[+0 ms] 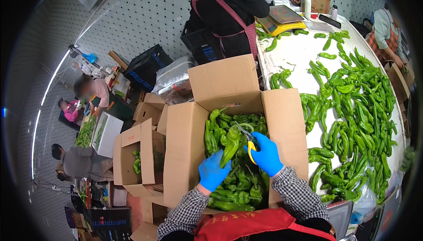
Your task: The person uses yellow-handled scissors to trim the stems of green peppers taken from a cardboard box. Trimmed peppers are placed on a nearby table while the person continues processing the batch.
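My left hand [214, 171], in a blue glove, grips the lower end of a large green pepper [231, 144]. My right hand [265, 153], gloved alike, holds small scissors with yellow handles [251, 151]. Their metal blades lie beside the pepper's curved stem [247, 126]; whether they touch it I cannot tell. Both hands are over an open cardboard box [182, 152] with its flaps spread outward. More green peppers [243, 178] fill the inside of the box, partly hidden under my hands.
Right of the box, a white table [290, 52] carries many loose green peppers [357, 109] and a yellow weighing scale [281, 19]. A person in a checked apron [228, 13] stands ahead. Smaller cardboard boxes [132, 161] and black crates [145, 66] stand to the left.
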{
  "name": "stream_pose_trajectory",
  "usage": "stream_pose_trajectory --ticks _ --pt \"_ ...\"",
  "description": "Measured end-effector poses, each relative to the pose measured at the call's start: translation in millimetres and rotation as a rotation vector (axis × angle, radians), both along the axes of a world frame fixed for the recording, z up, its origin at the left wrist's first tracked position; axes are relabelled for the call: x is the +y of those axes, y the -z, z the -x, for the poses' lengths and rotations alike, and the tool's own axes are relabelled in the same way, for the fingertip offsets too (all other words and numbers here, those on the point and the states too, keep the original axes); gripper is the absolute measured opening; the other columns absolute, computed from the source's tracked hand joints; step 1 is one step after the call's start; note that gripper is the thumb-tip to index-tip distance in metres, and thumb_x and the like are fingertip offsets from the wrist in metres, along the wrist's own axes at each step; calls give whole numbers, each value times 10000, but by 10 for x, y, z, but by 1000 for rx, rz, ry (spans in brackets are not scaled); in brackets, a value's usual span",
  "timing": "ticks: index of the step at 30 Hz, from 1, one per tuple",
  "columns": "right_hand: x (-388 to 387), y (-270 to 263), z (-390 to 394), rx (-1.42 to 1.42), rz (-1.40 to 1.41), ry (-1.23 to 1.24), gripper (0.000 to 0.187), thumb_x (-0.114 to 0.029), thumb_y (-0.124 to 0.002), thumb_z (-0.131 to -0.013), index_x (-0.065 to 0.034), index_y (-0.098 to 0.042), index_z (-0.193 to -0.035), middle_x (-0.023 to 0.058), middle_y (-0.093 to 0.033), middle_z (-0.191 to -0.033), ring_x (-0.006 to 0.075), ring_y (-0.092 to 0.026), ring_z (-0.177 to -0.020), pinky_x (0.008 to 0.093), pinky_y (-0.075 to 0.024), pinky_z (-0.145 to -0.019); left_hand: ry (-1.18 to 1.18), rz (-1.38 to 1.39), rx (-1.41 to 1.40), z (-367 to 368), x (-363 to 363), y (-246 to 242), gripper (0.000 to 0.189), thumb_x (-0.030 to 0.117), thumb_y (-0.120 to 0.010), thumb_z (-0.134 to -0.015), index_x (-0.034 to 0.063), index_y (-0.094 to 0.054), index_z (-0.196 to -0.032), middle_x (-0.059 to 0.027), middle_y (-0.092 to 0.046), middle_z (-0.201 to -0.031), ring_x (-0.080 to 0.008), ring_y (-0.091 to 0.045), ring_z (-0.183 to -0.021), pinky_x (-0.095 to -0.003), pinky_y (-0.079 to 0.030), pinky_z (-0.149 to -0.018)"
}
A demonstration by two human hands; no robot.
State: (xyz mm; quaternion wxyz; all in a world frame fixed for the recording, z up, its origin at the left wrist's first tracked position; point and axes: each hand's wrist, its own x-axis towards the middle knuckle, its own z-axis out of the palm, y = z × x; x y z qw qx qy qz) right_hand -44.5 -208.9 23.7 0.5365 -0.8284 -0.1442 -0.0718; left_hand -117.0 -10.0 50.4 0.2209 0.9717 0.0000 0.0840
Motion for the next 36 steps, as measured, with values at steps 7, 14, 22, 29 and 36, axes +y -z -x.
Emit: stream_pose_trajectory --ticks 7,14,22,29,36 --pt "3 -38 -13 585 -411 -28 243 -91 -709 -886 -41 -608 -1102 76 -664 -775 180 -629 -613 312 -522 -566 34 596 146 -21 161 40 417 261 -629 -941 -21 -589 -1245 -93 -689 -1012 -212 -661 -876 -324 -525 -800" --pt "-69 -118 -104 652 -951 -247 337 -198 -568 -1002 -37 -514 -1293 99 -633 -1086 165 -641 -971 303 -523 -863 80 1274 612 -9 220 -223 510 394 -506 -1015 -27 -570 -1295 -99 -684 -911 -107 -580 -686 -218 -463 -623" --pt "-160 -29 -128 631 -886 -337 460 -261 -534 -1007 -22 -444 -1389 111 -611 -1228 164 -601 -1089 300 -496 -930 162 1643 838 -2 240 -100 485 330 -444 -1030 -92 -537 -1250 -168 -640 -739 -133 -465 -444 -260 -368 -408" --pt "-260 -134 -157 534 -1051 -370 533 -165 -617 -924 -14 -434 -1402 118 -636 -1193 171 -580 -1156 271 -483 -945 238 1634 894 -27 202 -160 419 263 -378 -1038 -89 -567 -1164 -129 -574 -618 -129 -445 -419 -254 -355 -413" --pt "-416 -447 -118 473 -654 -306 481 -215 -712 -868 -6 -544 -1268 77 -621 -1063 147 -619 -969 292 -520 -880 123 1502 937 -108 291 17 452 302 -398 -1036 -49 -528 -1290 -201 -665 -815 -142 -434 -398 -264 -360 -383"
